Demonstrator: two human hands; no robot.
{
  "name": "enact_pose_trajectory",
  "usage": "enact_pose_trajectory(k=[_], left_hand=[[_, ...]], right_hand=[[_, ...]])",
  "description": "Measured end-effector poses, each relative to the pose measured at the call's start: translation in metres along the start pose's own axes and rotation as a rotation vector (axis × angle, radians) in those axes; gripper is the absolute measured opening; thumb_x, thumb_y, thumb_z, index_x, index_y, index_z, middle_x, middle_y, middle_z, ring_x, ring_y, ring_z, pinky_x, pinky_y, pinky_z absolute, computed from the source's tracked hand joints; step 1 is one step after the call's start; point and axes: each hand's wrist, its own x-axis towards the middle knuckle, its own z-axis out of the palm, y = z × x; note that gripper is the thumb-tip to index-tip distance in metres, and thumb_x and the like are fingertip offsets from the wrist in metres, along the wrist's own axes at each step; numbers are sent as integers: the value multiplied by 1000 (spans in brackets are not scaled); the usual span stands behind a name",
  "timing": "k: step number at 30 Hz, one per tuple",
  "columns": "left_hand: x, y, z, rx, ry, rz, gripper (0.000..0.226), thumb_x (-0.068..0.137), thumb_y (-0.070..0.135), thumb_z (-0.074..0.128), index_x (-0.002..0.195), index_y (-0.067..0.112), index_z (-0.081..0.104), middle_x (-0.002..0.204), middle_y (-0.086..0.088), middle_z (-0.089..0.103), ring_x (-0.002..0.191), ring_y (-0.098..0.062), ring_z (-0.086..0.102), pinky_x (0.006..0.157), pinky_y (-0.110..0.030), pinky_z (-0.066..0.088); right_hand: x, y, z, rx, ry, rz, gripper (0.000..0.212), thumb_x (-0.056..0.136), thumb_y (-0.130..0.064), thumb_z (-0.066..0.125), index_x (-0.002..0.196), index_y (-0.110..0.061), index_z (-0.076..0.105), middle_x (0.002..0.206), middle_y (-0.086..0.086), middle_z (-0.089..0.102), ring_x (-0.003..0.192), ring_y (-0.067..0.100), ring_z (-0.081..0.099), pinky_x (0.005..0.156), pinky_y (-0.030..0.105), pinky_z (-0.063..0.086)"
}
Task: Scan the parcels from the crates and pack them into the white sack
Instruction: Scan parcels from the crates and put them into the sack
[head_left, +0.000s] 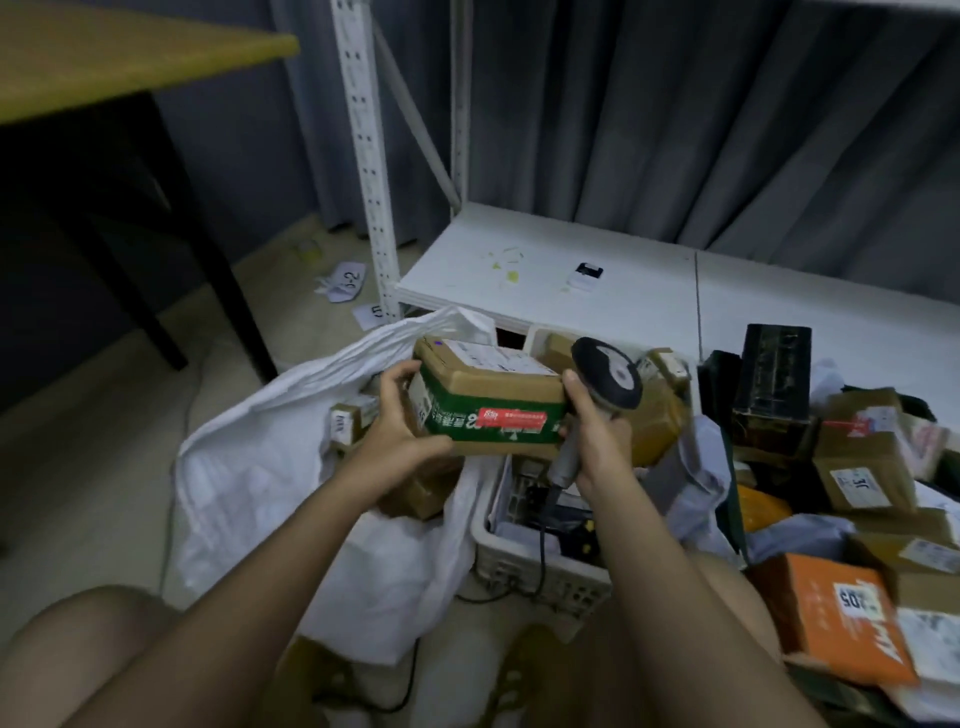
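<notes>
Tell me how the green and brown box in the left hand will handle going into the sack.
The green and brown box probably stays stiff: its cardboard edges look square. It seems light, since the left hand holds one end alone. It may land unevenly, as the white sack already holds boxes.

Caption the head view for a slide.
Left hand holds green-and-brown parcel over white sack; right hand grips scanner.

- A boxed parcel (488, 397) is held between the left hand (402, 415) and the right hand (597, 441), above the sack (249, 467).
- A scanner (605, 382) is gripped in the right hand, at the parcel's right end.
- A crate (540, 566) is placed right of the sack.
- More parcels (857, 467) are piled further right.
- A shelf board (545, 280) lies behind them.
</notes>
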Motion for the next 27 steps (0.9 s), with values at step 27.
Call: enact_pose_trajectory(k=[27], left_hand=[[-98,21,-121,138,-78,-120,79,57,30,75,129,42,44,136,12,46,117,-3,49,89,-17,43]], right_hand=[[-108,5,47,-454,-392,-232,49,79,-21,80,122,-12,60,107,-4,66,104,14,60,89,30,51]])
